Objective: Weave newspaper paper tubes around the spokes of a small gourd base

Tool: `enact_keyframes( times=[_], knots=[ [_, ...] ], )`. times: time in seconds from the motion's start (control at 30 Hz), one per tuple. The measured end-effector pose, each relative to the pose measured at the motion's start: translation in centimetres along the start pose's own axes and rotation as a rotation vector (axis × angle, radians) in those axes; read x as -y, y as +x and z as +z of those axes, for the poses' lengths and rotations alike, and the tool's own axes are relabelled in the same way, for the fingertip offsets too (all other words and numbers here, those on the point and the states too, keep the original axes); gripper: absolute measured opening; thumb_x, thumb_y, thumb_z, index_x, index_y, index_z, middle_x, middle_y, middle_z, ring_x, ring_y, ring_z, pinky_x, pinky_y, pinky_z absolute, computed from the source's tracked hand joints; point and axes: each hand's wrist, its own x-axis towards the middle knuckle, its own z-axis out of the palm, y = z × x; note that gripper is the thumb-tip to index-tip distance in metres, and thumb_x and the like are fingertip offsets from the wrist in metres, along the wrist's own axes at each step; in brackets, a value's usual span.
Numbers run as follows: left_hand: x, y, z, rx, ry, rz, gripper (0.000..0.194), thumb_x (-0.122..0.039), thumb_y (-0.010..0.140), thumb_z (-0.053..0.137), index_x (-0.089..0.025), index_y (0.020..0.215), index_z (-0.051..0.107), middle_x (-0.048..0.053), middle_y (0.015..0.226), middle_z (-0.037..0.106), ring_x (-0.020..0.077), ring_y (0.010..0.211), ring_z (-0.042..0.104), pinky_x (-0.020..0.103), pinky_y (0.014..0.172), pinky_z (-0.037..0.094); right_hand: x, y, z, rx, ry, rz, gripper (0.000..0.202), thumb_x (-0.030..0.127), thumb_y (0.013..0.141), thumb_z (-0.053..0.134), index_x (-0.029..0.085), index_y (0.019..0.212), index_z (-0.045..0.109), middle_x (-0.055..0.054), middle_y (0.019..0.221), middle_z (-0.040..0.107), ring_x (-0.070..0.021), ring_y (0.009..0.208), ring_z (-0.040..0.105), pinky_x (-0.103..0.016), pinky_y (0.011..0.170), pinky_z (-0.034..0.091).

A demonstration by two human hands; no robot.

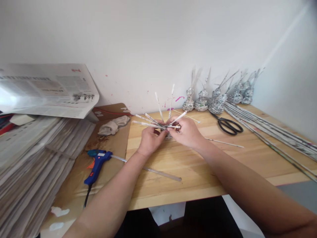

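Note:
Between my two hands is a small woven piece of rolled newspaper (168, 135), with several paper tubes (158, 103) fanning up and out from it. My left hand (151, 140) is closed on its left side, thumb and fingers at the base of the tubes. From the right, my right hand (187, 130) pinches the same piece, with a tube angled up past its fingers. Most of the woven body is hidden behind the hands. A loose thin paper tube (224, 142) lies on the table right of my right hand.
A blue glue gun (97, 167) with a long clear glue stick (160, 172) lies to the left. Stacked newspapers (42, 165) fill the left side. Black scissors (229, 126), finished-looking woven figures (201, 100) and long paper tubes (269, 132) are at the right. A rag (114, 125) lies on cardboard.

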Motion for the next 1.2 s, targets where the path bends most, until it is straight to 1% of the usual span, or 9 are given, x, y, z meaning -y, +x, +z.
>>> enact_keyframes(
  times=[0.13,0.3,0.37,0.57,0.7,0.83,1.0,1.13,1.2],
  knots=[
    [0.0,0.0,0.0,-0.011,0.045,-0.028,0.025,-0.032,0.079,0.072,-0.018,0.100,0.066,0.005,0.092,0.075,0.0131,0.063,0.066,0.025,0.061,0.053,-0.1,0.0,0.0,0.008,-0.012,-0.009,0.006,0.018,0.083,0.061,0.020,0.086,0.067,-0.002,0.076,0.071,-0.0154,0.065,0.063,-0.028,0.063,0.046],
    [0.0,-0.2,0.3,0.024,0.063,0.018,0.028,-0.033,0.080,0.073,-0.019,0.103,0.067,0.006,0.099,0.075,0.0136,0.067,0.067,0.025,0.063,0.054,-1.1,0.2,0.5,-0.090,0.094,0.086,0.007,0.025,0.088,0.059,0.020,0.084,0.062,-0.003,0.074,0.070,-0.0171,0.065,0.064,-0.029,0.063,0.047],
    [0.0,-0.3,0.4,0.036,0.070,0.035,0.027,-0.031,0.081,0.072,-0.020,0.106,0.067,0.005,0.099,0.075,0.0135,0.068,0.068,0.025,0.064,0.054,-1.6,0.3,0.8,-0.126,0.152,0.123,0.007,0.025,0.088,0.058,0.020,0.084,0.060,-0.003,0.073,0.069,-0.0177,0.066,0.065,-0.030,0.063,0.049],
    [-0.4,-0.6,0.6,0.089,0.052,0.128,0.023,-0.025,0.084,0.068,-0.022,0.107,0.065,0.004,0.100,0.074,0.0167,0.088,0.070,0.024,0.069,0.056,-2.2,0.7,1.0,-0.183,0.286,0.165,0.006,0.027,0.084,0.057,0.021,0.083,0.056,-0.001,0.075,0.067,-0.0172,0.070,0.065,-0.031,0.070,0.051],
    [-0.5,-0.6,0.6,0.115,0.027,0.095,0.025,-0.023,0.084,0.068,-0.022,0.109,0.063,0.005,0.101,0.074,0.0176,0.090,0.072,0.024,0.068,0.056,-2.4,0.8,1.1,-0.188,0.338,0.168,0.011,0.031,0.084,0.058,0.022,0.080,0.055,0.001,0.071,0.064,-0.0164,0.067,0.062,-0.030,0.066,0.049],
    [-0.6,-0.6,0.7,0.114,0.006,0.061,0.022,-0.024,0.084,0.069,-0.022,0.105,0.065,0.005,0.099,0.074,0.0181,0.088,0.073,0.024,0.067,0.056,-2.7,0.8,1.4,-0.233,0.284,0.171,0.012,0.032,0.082,0.058,0.021,0.081,0.054,0.001,0.071,0.064,-0.0163,0.067,0.061,-0.030,0.068,0.048],
    [-1.0,-0.9,0.6,0.142,0.026,0.145,0.025,-0.023,0.088,0.065,-0.022,0.113,0.063,0.006,0.105,0.073,0.0171,0.091,0.071,0.024,0.069,0.057,-3.1,1.0,1.5,-0.245,0.375,0.198,0.017,0.037,0.080,0.060,0.023,0.082,0.051,0.002,0.071,0.062,-0.0159,0.068,0.059,-0.030,0.067,0.048],
    [-1.2,-1.2,0.6,0.058,0.031,0.250,0.041,-0.022,0.090,0.062,-0.024,0.130,0.054,0.009,0.120,0.068,0.0166,0.096,0.070,0.024,0.071,0.057,-3.6,1.5,1.4,-0.250,0.595,0.258,0.028,0.042,0.074,0.066,0.024,0.084,0.046,0.005,0.069,0.057,-0.0133,0.063,0.057,-0.027,0.060,0.046],
    [-1.1,-1.2,0.4,-0.033,0.012,0.291,0.035,-0.021,0.091,0.061,-0.023,0.125,0.054,0.009,0.118,0.068,0.0164,0.097,0.070,0.024,0.072,0.057,-3.9,1.8,1.3,-0.240,0.701,0.299,0.036,0.045,0.071,0.071,0.025,0.083,0.044,0.006,0.069,0.056,-0.0127,0.062,0.056,-0.026,0.057,0.044]
  ],
)
